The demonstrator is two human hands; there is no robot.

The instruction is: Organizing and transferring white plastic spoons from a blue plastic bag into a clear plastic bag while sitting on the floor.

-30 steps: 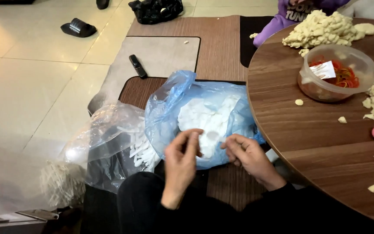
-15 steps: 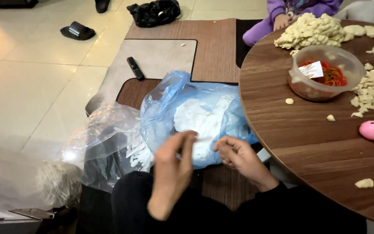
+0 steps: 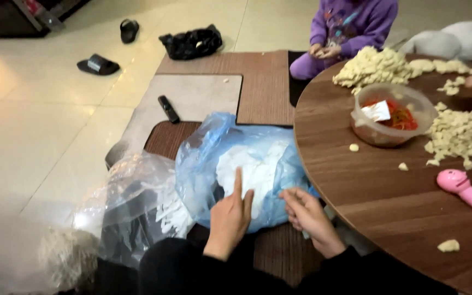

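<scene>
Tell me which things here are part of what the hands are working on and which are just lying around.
In hand:
left hand
right hand
blue plastic bag with white pieces

Lying about:
clear plastic bag
round wooden table
plastic bowl
pale dough-like bits
pink toy
black remote
slipper

Round wooden table (image 3: 367, 202) at right. On it: clear bowl (image 3: 391, 114) with orange contents, pale heaps (image 3: 375, 65) along far edge and right side, few loose crumbs (image 3: 354, 147) near bowl, pink toy (image 3: 468, 194) at right edge, one crumb near front.

Tiled floor (image 3: 39, 142) at left. On it: brown mats (image 3: 258, 82), black remote (image 3: 168, 108), two slippers (image 3: 98, 64), black bag (image 3: 191, 42), blue bag (image 3: 247, 164), clear bag (image 3: 132, 202).
</scene>
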